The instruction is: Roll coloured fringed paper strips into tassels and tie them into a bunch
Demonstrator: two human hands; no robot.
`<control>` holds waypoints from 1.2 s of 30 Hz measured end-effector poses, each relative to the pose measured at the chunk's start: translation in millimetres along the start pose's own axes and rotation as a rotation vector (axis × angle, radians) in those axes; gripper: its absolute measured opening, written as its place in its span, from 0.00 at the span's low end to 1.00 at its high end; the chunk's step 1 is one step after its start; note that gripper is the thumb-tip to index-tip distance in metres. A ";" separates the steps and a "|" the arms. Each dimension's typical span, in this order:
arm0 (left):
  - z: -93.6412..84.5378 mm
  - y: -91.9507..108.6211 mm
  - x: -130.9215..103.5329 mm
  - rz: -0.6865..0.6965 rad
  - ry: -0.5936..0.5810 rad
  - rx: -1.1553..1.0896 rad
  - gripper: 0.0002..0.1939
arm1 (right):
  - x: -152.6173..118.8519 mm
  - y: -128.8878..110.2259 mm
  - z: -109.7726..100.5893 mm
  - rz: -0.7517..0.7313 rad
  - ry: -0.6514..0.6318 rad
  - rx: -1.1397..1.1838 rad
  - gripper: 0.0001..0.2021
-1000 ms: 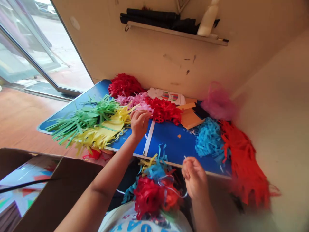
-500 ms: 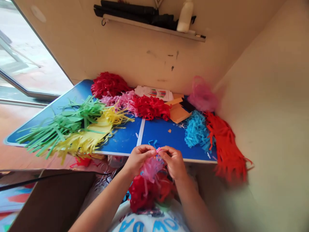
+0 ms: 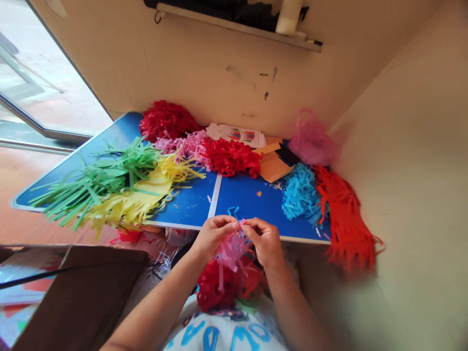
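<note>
Just off the table's front edge, my left hand and my right hand meet, fingertips closed. Between them they pinch the top of a pink paper fringe, whose cut strips hang below. Under it, red paper fringe lies in a bunch against my shirt. A few blue paper strips show on the table just beyond my fingers. Exactly how the pink paper is folded or twisted at the fingertips is too small to tell.
On the blue table lie green fringe, yellow fringe, dark red fringe, blue fringe and orange-red fringe draping over the right edge. A cardboard box stands lower left. A shelf hangs on the wall.
My view has tilted down slightly, so the table sits higher and the shelf is partly cut off. Both hands keep their pinch on the pink fringe, with hardly any movement.
</note>
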State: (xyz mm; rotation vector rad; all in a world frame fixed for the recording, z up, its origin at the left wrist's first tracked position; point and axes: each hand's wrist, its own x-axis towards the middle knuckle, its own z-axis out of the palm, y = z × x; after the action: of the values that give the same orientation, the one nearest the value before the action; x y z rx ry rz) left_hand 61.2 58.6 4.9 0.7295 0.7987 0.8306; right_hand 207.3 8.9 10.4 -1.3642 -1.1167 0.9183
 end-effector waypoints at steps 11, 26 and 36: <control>-1.5 -10.8 -8.0 0.644 0.051 0.656 0.06 | -4.1 4.1 6.8 -0.039 0.147 -0.152 0.07; -4.4 -3.9 -7.4 -0.200 -0.152 -0.161 0.16 | -8.3 0.8 -2.7 -0.068 -0.048 -0.298 0.18; -1.5 -0.3 -16.2 0.205 -0.150 0.532 0.12 | -14.1 0.9 -8.3 0.030 -0.290 -0.090 0.19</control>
State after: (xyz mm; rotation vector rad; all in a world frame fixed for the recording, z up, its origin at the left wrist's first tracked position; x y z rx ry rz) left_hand 53.0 45.1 9.0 1.3478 0.8257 0.7383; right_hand 211.7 -6.8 9.4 -1.3522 -1.3732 1.1248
